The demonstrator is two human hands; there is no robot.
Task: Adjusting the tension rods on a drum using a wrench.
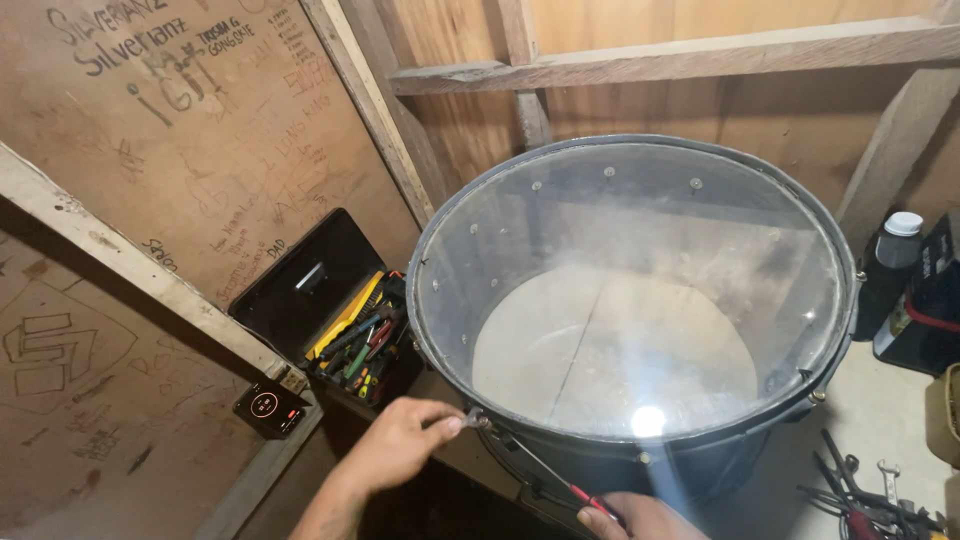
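Note:
A large black drum (640, 470) with a clear see-through head (630, 290) stands in front of me, its black hoop (425, 330) ringed by tension rods. My left hand (400, 440) pinches a small metal drum key (472, 420) at the hoop's near-left edge. Low at the frame's bottom edge, my right hand (625, 518) grips a screwdriver (560, 478) with a red-tipped handle; its thin shaft runs up-left toward the key and the hoop. A bright light spot glares on the drum head near the front rim.
An open black toolbox (340, 320) full of screwdrivers and pliers leans against the scribbled plywood wall at left. A small black device (268, 408) lies below it. A dark bottle with a white cap (890, 265) and loose wrenches (865, 495) sit on the floor at right.

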